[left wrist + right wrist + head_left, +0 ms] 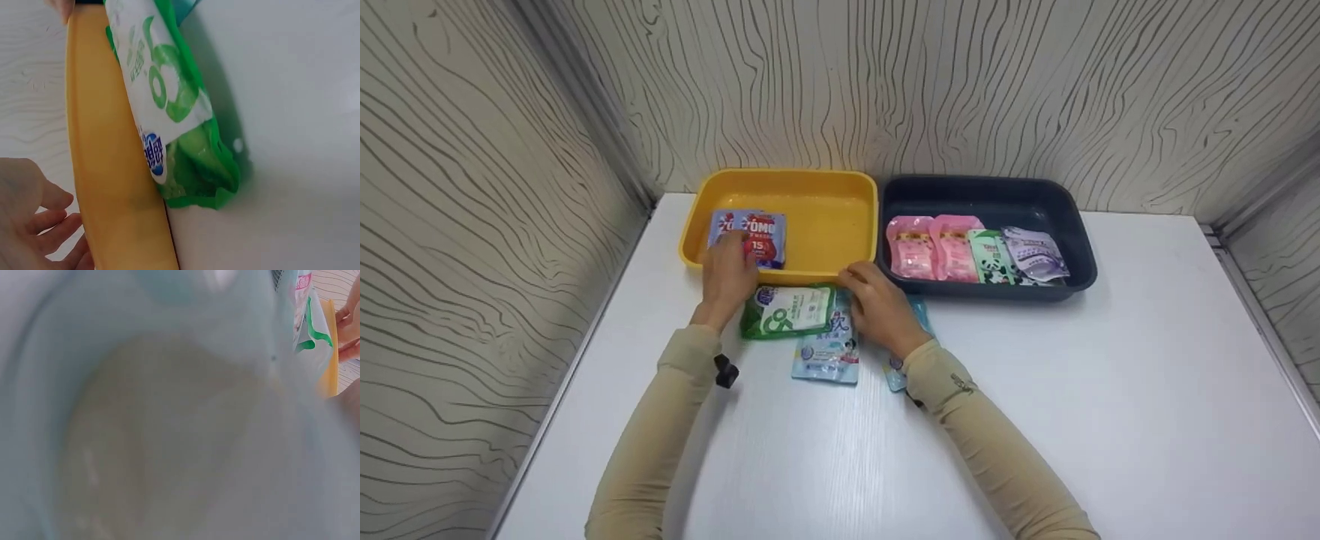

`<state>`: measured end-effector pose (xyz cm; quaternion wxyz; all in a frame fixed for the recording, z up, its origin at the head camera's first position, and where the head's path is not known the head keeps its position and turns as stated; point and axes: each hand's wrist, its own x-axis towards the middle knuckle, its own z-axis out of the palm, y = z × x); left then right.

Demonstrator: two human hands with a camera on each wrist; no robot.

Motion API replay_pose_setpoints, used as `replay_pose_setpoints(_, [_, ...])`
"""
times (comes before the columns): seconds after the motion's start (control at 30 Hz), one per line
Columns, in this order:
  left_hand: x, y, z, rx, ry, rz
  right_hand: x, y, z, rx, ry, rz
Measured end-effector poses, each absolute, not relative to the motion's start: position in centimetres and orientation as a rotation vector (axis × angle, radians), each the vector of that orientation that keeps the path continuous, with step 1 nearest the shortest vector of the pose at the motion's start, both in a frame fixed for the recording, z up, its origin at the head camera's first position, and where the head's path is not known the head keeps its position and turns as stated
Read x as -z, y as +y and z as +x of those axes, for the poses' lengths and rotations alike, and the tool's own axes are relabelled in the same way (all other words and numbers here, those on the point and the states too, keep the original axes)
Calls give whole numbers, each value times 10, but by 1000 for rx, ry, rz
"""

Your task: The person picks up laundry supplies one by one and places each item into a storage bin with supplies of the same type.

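My left hand (pixel 727 274) reaches over the front left rim of a yellow bin (pixel 825 225). Its fingers are at two overlapping purple-blue ZOMO packets (pixel 763 232) inside; in the left wrist view the fingers (pixel 56 233) are loosely bent, partly behind the bin wall. The right hand (pixel 881 307) has its fingertips at the bin's front right corner. Against the bin's front lie a green-and-white pouch (pixel 799 310) and a light blue pouch (pixel 826 356), partly overlapping. Another blue pouch (pixel 896 371) is mostly hidden under the right hand and wrist.
A dark blue bin (pixel 982 193) stands against the yellow one's right side. It holds two pink pouches (pixel 913 251), a green panda packet (pixel 990 259) and a silvery purple pouch (pixel 1035 251). Patterned walls rise behind and beside the white table (pixel 1110 360). A close, blurred surface fills most of the right wrist view.
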<state>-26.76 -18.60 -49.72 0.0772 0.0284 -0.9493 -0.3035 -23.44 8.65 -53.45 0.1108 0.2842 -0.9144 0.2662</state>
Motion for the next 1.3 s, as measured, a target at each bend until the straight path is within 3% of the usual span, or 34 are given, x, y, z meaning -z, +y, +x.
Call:
replay_pose_setpoints(0.5, [513, -136, -206, 797, -2768, -324, 536, 86, -237, -747, -2675, 824])
replay_pose_setpoints(0.83, [537, -117, -182, 675, -3032, -289, 535, 87, -235, -759, -2688, 822])
replay_pose_setpoints(1.3, [535, -106, -182, 654, -3026, -207, 534, 87, -236, -724, -2695, 813])
